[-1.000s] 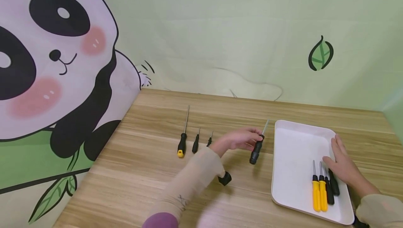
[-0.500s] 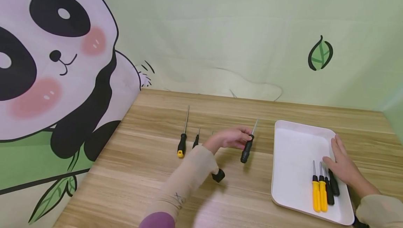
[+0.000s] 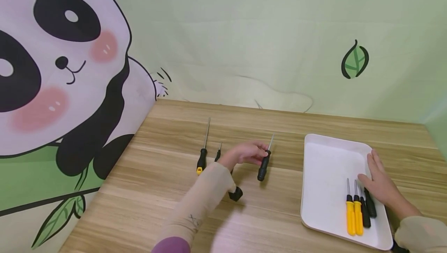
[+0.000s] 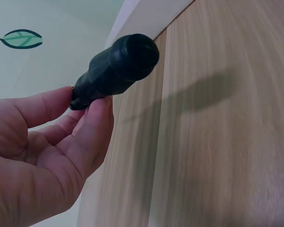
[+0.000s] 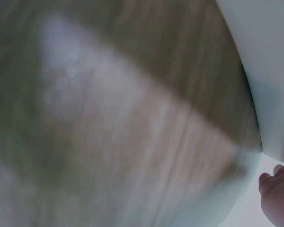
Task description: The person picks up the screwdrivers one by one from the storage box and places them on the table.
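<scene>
Shifted leftward, away from the white tray (image 3: 324, 183), the black screwdriver (image 3: 264, 167) is tilted above the bench (image 3: 272, 222), pinched between thumb and fingers of the left hand (image 3: 248, 153). The right hand (image 3: 380, 179) rests, fingers extended, on the tray's right rim.

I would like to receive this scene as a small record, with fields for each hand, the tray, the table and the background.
Left hand: pinches a black screwdriver above the table, tip pointing away from the person
Right hand: rests at the right edge of the white tray
In tray: two yellow-handled screwdrivers, two dark-handled screwdrivers
On table: black-and-yellow screwdriver; smaller black screwdriver, partly hidden by the left sleeve
Background: panda and leaves on pale green
</scene>
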`<state>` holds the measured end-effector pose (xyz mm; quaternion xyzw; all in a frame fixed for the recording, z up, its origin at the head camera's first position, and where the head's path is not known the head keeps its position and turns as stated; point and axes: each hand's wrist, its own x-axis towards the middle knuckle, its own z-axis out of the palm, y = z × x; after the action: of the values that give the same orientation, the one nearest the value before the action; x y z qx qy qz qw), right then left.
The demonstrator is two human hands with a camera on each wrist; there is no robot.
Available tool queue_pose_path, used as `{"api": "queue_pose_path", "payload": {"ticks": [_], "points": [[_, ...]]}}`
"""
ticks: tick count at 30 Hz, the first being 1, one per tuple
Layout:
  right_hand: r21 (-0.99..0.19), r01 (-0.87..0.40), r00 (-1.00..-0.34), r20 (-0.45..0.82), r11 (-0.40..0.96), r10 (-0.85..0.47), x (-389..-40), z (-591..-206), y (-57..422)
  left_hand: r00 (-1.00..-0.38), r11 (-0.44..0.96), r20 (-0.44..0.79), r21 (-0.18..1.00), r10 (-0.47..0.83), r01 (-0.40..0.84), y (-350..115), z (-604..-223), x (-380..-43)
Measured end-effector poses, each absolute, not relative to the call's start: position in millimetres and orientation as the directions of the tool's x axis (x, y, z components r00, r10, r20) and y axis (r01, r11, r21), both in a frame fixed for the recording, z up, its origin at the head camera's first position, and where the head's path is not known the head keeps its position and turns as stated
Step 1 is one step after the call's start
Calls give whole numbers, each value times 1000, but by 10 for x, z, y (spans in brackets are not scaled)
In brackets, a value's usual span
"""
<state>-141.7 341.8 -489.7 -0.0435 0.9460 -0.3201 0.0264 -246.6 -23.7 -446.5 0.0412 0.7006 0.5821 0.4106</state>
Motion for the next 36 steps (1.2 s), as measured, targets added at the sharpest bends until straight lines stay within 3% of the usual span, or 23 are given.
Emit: {"api": "queue_pose_path", "payload": {"ticks": [12, 18, 22, 26, 29, 32, 34, 36], "points": [[-610, -52, -995, -34, 790, -91, -1414, -4906, 3414, -677, 362, -547, 836, 492, -413, -382, -4541, -2503], [-611, -50, -995, -35, 790, -89, -1415, -4910, 3416, -688, 361, -548, 835, 475, -416, -427, -4382, -2404], [-610, -45, -995, -39, 791, -88, -1414, -4909, 3414, -725, 384, -548, 830, 418, -405, -427, -4556, -2474], [-610, -36, -995, -48, 792, -82, -1413, -4904, 3408, -739, 368, -520, 847, 429, -382, -466, -5645, -3049], [-611, -33, -996, -50, 791, -80, -1411, -4904, 3407, -734, 352, -517, 851, 439, -389, -487, -6741, -3645], [-612, -35, -996, -48, 790, -81, -1410, -4902, 3410, -746, 376, -532, 838, 401, -396, -475, -7472, -4045], [-611, -37, -996, -46, 791, -83, -1412, -4903, 3412, -752, 381, -533, 836, 388, -396, -483, -7682, -4161], [-611, -38, -996, -45, 791, -83, -1414, -4900, 3410, -754, 383, -539, 831, 377, -403, -495, -7655, -4150]]}}
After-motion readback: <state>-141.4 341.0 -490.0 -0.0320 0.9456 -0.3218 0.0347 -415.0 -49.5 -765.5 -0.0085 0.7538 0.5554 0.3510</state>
